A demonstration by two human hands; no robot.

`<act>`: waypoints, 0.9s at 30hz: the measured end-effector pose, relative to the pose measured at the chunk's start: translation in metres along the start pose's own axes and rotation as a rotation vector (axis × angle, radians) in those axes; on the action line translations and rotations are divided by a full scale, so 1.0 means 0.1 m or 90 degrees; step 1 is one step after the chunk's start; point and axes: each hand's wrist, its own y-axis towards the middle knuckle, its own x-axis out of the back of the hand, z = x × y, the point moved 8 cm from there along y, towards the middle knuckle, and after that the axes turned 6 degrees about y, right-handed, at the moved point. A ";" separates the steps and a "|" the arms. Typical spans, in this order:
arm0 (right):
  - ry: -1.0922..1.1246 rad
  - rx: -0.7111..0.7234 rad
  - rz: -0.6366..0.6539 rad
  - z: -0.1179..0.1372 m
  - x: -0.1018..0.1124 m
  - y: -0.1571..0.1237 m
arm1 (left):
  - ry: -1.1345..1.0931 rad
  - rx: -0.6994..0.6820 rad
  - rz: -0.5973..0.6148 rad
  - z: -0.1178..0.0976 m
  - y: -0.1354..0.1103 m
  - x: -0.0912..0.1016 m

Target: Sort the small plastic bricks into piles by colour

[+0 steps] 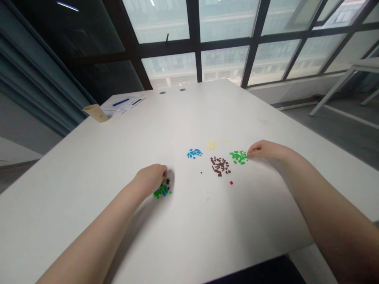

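Note:
My left hand (152, 177) is closed over a mixed pile of small building bricks (161, 191), green, blue and dark brown. Its fingertips point down at the pile, and whether a brick is between them is hidden. At the right edge of a group of green bricks (238, 157) rests my right hand (262, 150), fingers curled together; what they hold, if anything, cannot be made out. Between the hands lie brown bricks (220, 165), blue bricks (194, 153) and pale yellow bricks (211, 145). A single red brick (231, 182) and some clear pieces (208, 195) lie nearer me.
All of this is on a long white table (183, 118). A tan paper cup (96, 113) stands at the left edge, beside papers (126, 105) with a blue pen (121, 102) on them. Windows line the far side, and a blue curtain (35, 67) hangs on the left.

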 end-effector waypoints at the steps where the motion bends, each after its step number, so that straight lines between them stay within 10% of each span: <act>1: -0.007 -0.001 0.009 0.00 0.00 -0.01 | 0.001 -0.004 -0.002 -0.01 0.00 0.00; 27: -0.133 0.053 -0.096 0.20 0.14 -0.08 | -0.085 -0.067 -0.089 -0.24 -0.15 0.28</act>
